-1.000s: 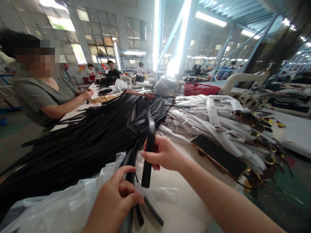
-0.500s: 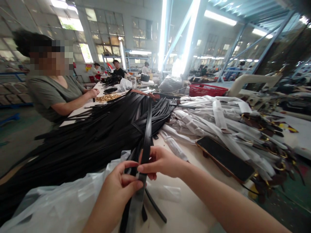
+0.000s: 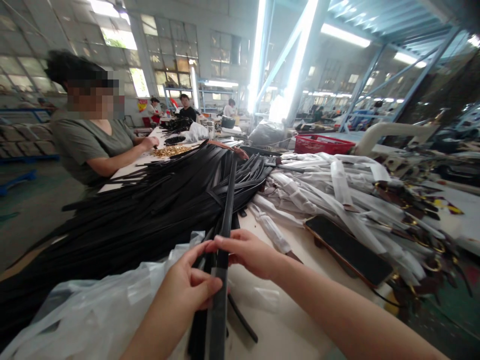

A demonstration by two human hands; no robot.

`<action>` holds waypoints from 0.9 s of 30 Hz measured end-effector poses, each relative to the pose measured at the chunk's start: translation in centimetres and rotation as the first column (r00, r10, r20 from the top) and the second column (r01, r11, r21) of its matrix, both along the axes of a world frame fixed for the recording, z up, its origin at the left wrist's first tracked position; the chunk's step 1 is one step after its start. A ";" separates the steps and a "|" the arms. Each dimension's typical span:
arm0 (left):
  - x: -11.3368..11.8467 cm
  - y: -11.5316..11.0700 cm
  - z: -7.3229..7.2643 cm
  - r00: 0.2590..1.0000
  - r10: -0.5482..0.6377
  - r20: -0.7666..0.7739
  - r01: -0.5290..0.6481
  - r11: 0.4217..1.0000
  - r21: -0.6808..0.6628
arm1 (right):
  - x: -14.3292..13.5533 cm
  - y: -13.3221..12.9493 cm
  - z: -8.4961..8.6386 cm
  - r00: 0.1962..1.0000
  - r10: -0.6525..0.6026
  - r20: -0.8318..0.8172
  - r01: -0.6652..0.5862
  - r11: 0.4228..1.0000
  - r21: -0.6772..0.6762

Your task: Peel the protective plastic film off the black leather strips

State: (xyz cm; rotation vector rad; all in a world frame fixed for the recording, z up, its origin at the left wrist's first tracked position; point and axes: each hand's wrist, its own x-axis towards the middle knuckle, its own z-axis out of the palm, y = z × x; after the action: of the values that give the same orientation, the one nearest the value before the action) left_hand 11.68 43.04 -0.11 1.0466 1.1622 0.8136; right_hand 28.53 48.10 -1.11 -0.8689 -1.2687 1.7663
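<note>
Windows [image 3: 170, 55] line the far wall of the workshop, and bright tube lights [image 3: 258, 60] stand behind the pale tabletop [image 3: 296, 310] in front of you. Your right hand [image 3: 249, 252] is nearly closed, pinching a black strap [image 3: 228, 200] between thumb and fingers. Your left hand [image 3: 187, 285] is just beside it, its thumb and fingers closed narrowly on a clear sleeve [image 3: 217, 315] around the strap's lower part. The tips of your two index fingers meet or nearly meet at the strap; you cannot tell which. From your hands the strap runs away from you over the pile of black straps [image 3: 150, 220], and its sleeved part reaches the bottom edge of the view.

Under and beside your left forearm lie clear plastic bags [image 3: 108, 310]. One loose black strip [image 3: 242, 317] curves on the tabletop to the right of the sleeve. Farther right, a phone [image 3: 348, 250] lies near a heap of white-wrapped straps [image 3: 326, 185] with brown ends and gold rings. Beyond the heap sits a red basket [image 3: 322, 145]. Across to your left, a person [image 3: 82, 135] in a grey-green shirt holds both hands near a spread of gold pieces [image 3: 170, 151].
</note>
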 end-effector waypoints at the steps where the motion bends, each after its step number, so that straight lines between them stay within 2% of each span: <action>1: 0.0 -0.1 0.0 0.999 -0.044 -0.014 0.044 0.999 -0.019 | 0.3 0.4 -0.1 0.995 -0.082 -0.050 0.080 0.996 -0.042; 3: 0.1 -0.3 0.1 0.996 -0.087 -0.021 0.086 0.996 -0.035 | 0.7 1.0 -0.1 0.975 -0.193 -0.106 0.186 0.980 -0.070; 5: 0.1 -0.3 0.2 0.999 -0.047 -0.009 0.047 0.999 -0.019 | 0.7 0.8 0.0 0.979 -0.184 -0.092 0.181 0.983 -0.035; 8: -0.1 0.0 0.3 0.997 0.059 0.045 -0.060 0.998 0.016 | 0.0 -0.3 0.1 1.000 -0.012 0.000 0.012 0.997 0.079; 10: -0.2 0.0 0.1 0.997 0.062 0.044 -0.063 0.998 0.010 | -0.3 -0.5 0.1 0.996 0.077 0.034 -0.081 0.990 0.119; 12: -0.1 -0.1 -0.1 1.000 -0.012 0.015 0.012 1.000 -0.024 | -0.2 0.0 0.0 0.999 0.028 -0.047 -0.025 0.999 0.045; 14: 0.1 -0.3 -0.3 0.996 -0.091 -0.015 0.090 0.995 -0.050 | 0.4 0.7 -0.1 0.982 -0.108 -0.158 0.097 0.993 -0.074; 17: 0.1 -0.3 -0.2 0.997 -0.074 -0.032 0.073 0.997 -0.011 | 0.9 0.9 -0.1 0.962 -0.168 -0.214 0.154 0.985 -0.083; 20: -0.2 0.1 0.2 1.000 0.024 0.010 -0.024 0.999 0.035 | 0.4 -0.2 0.1 0.988 -0.027 -0.151 0.030 0.999 0.016; 22: -0.3 0.2 0.4 1.000 0.012 0.023 -0.012 1.000 0.021 | 0.0 -0.7 0.2 0.992 0.070 -0.106 -0.065 0.997 0.053; 23: -0.3 0.2 0.4 1.000 -0.018 0.013 0.018 1.000 0.008 | 0.0 -0.7 0.3 0.991 0.060 -0.117 -0.055 0.998 0.039; 24: -0.2 0.2 0.3 0.999 -0.054 -0.004 0.054 0.999 -0.002 | 0.1 -0.6 0.4 0.989 -0.001 -0.150 0.002 1.000 0.005; 27: 0.2 0.0 0.0 0.993 -0.105 -0.062 0.105 0.995 -0.004 | 0.6 0.3 0.6 0.927 -0.284 -0.246 0.262 0.958 -0.119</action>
State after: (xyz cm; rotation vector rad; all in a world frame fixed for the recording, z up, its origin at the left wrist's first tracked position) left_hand 11.84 43.01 -0.07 1.1300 1.1501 0.7025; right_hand 29.15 48.35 -0.48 -0.7871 -0.8632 1.6540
